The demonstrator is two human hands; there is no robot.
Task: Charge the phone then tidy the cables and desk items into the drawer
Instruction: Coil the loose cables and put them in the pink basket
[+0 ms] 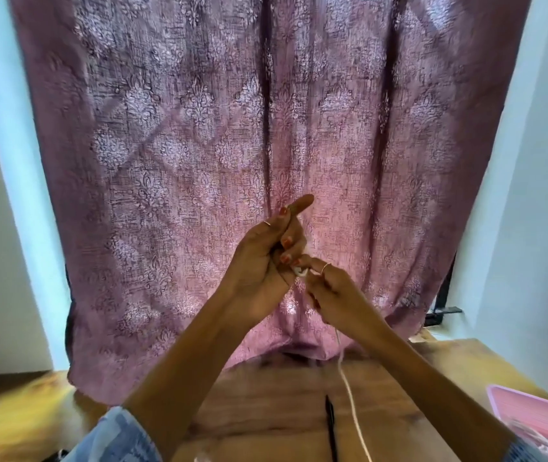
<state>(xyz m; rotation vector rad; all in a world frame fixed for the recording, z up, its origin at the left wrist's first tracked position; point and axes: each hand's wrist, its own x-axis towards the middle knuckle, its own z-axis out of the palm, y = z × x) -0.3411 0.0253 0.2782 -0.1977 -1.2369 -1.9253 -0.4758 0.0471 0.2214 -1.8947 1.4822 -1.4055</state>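
Both hands are raised in front of the curtain, above the wooden desk [266, 411]. My left hand [266, 258] is curled, index finger pointing up, with a small coil of white cable [299, 271] showing at its fingertips. My right hand [329, 288] pinches the same cable just beside the coil. From my right hand the white cable hangs down [349, 388] and trails across the desk toward the bottom edge. A black pen [331, 425] lies on the desk left of the trailing cable. No phone or drawer is in view.
A pink plastic tray [532, 415] holding some items sits at the desk's right edge. A purple patterned curtain [232, 145] hangs close behind the desk, between pale walls. A black bracket [442, 311] juts out at the right wall.
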